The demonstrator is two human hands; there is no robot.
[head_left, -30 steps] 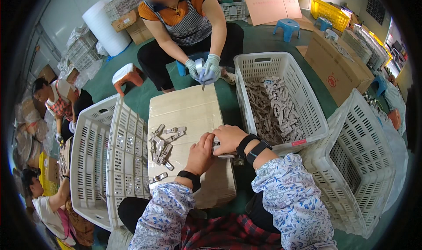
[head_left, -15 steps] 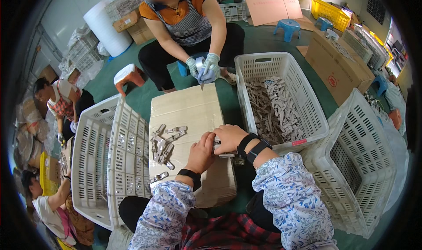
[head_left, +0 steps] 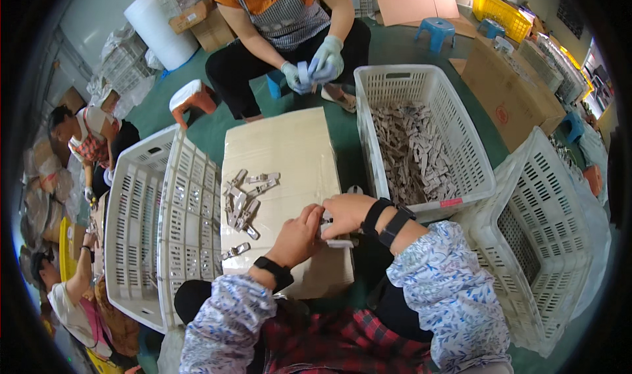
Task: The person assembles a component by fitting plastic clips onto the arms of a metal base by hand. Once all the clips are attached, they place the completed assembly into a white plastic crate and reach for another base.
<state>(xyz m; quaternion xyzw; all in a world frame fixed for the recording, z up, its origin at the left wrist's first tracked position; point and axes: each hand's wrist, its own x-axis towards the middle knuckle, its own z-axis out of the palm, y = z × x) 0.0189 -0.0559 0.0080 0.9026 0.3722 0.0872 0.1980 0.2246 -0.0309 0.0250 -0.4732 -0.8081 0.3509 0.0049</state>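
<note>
My left hand (head_left: 299, 234) and my right hand (head_left: 347, 214) meet over the right edge of a flat cardboard sheet (head_left: 276, 144). Their fingers are closed around a small grey metal clip (head_left: 326, 228), mostly hidden by the fingertips. Another metal piece (head_left: 340, 244) shows just below my right fingers. On the cardboard to the left lies a loose pile of metal clips (head_left: 245, 206), with a single clip (head_left: 236, 250) apart from it, nearer to me.
A white crate (head_left: 484, 176) full of grey clips stands at the right. Another white crate (head_left: 520, 262) leans nearby, and more white crates (head_left: 168, 209) stand at the left. Across the cardboard sits a co-worker with gloved hands (head_left: 313, 71); two other people work at the far left.
My hands stay together at the cardboard's right edge, with fingers slightly shifted. The co-worker's gloved hands have changed position. The whole view has tilted a little.
</note>
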